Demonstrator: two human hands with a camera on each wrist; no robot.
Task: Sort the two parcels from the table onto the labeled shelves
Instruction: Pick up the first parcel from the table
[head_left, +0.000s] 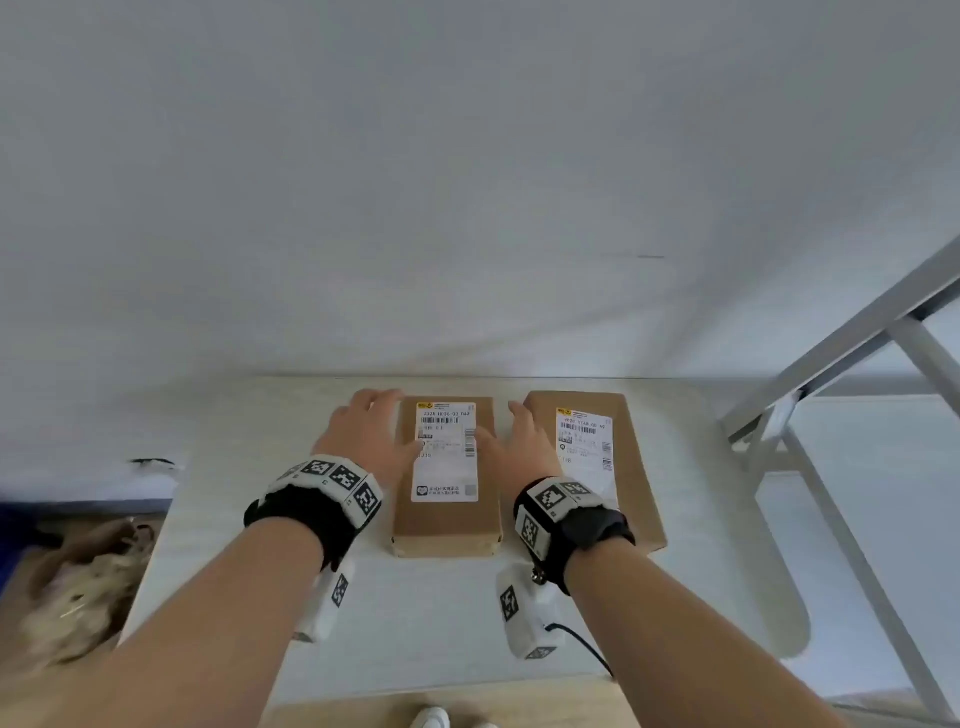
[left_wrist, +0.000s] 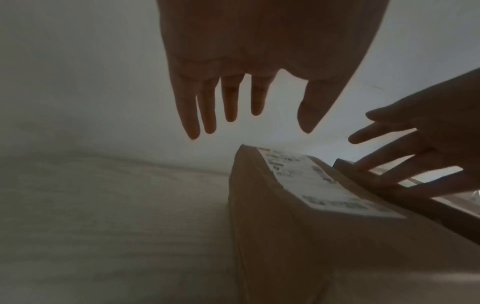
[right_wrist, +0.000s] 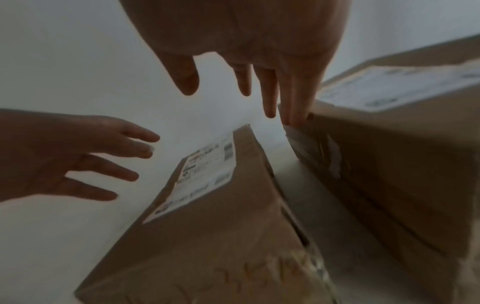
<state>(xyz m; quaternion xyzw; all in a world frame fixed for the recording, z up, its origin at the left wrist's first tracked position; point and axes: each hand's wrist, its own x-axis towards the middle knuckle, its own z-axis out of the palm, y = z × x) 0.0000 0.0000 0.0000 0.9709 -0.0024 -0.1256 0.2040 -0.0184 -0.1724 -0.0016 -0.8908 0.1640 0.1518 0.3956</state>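
Two brown cardboard parcels with white shipping labels lie side by side on the white table (head_left: 234, 519). The left parcel (head_left: 447, 519) (left_wrist: 298, 236) (right_wrist: 207, 216) lies between my hands. My left hand (head_left: 363, 431) (left_wrist: 249, 115) hovers just left of it, fingers straight and spread, holding nothing. My right hand (head_left: 519, 441) (right_wrist: 233, 90) is over the gap between the parcels, fingers straight, holding nothing. In the right wrist view its outer fingertips (right_wrist: 296, 117) are at the edge of the right parcel (head_left: 623, 441) (right_wrist: 389, 154). Whether either hand touches the left parcel I cannot tell.
A grey metal shelf frame (head_left: 841, 353) stands to the right of the table. A white wall (head_left: 467, 182) rises right behind the table's far edge. At the lower left, a heap of pale brown material (head_left: 88, 587) lies on the floor.
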